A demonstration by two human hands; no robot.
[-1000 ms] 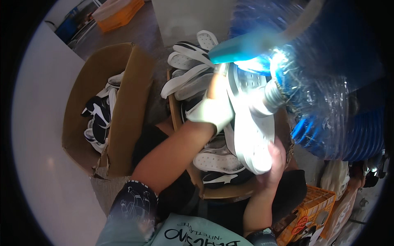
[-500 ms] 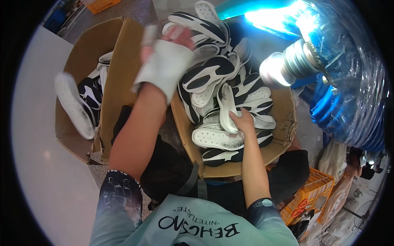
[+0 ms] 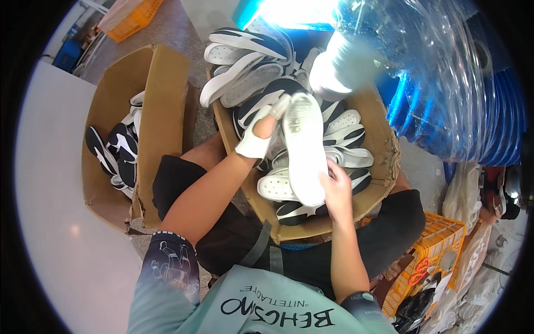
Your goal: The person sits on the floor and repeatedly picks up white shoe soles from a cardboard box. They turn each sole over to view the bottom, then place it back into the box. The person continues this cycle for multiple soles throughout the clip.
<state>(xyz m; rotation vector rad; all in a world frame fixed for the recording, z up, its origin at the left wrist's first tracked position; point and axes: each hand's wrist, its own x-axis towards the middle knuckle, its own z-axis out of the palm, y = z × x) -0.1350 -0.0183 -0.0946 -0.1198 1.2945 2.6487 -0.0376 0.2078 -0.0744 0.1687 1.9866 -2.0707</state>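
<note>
A white shoe sole (image 3: 305,153) is held up over the right cardboard box (image 3: 374,195), its long side running away from me. My right hand (image 3: 337,192) grips its near end at the right edge. My left hand (image 3: 261,131), in a white fingerless-looking glove, has its fingers closed at the sole's far left edge. Below and beyond lie several more white and black shoe soles (image 3: 247,44), piled loosely in the box. Part of the pile is hidden by the held sole and my hands.
A second cardboard box (image 3: 169,100) on the left holds several soles (image 3: 101,150). A bright lamp (image 3: 334,69) and a plastic-wrapped blue ribbed hose (image 3: 461,117) hang close at the upper right. Orange crates stand at the lower right (image 3: 445,234) and the far left (image 3: 130,22).
My right hand has lifted the sole off the pile. My left hand has come back from the upper left to its far end. Another sole, seen above the left box, has dropped into it.
</note>
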